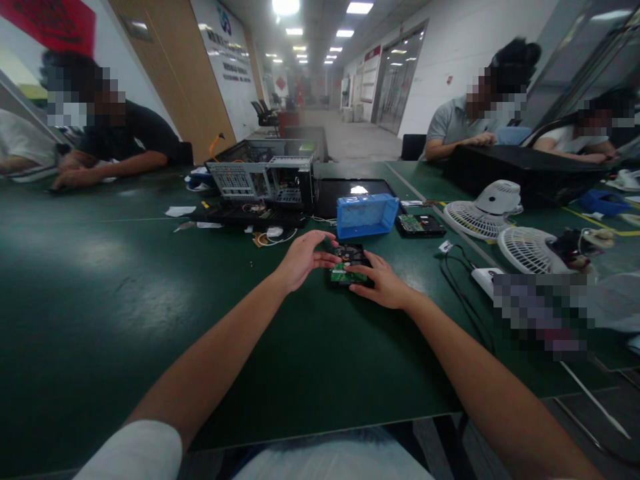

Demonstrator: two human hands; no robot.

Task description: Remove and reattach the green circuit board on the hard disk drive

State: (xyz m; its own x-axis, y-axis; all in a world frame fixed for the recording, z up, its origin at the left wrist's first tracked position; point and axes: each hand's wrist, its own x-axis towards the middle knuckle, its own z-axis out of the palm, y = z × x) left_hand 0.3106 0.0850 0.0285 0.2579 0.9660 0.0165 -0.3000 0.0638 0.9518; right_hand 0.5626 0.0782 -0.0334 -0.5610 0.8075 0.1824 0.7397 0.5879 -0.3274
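Observation:
A hard drive (pixel 349 276) with a green circuit board lies on the green table in front of me. My left hand (pixel 306 259) is at its left side, with fingers stretched out and apart. Those fingertips reach over the drive's left edge; whether they touch it I cannot tell. From the right, my right hand (pixel 384 281) holds the drive, its fingers spread across the board and near edge. Just behind the drive stands a blue plastic bin (pixel 367 217), tipped on its side. Another hard drive (pixel 421 225) lies to the right of the bin.
An opened computer case (pixel 260 177) stands at the back left, beside a dark flat panel (pixel 354 190). White fan parts (pixel 483 210), a power strip (pixel 485 277) and a black cable (pixel 463 303) lie on the right. Several people sit around the table (pixel 280 373).

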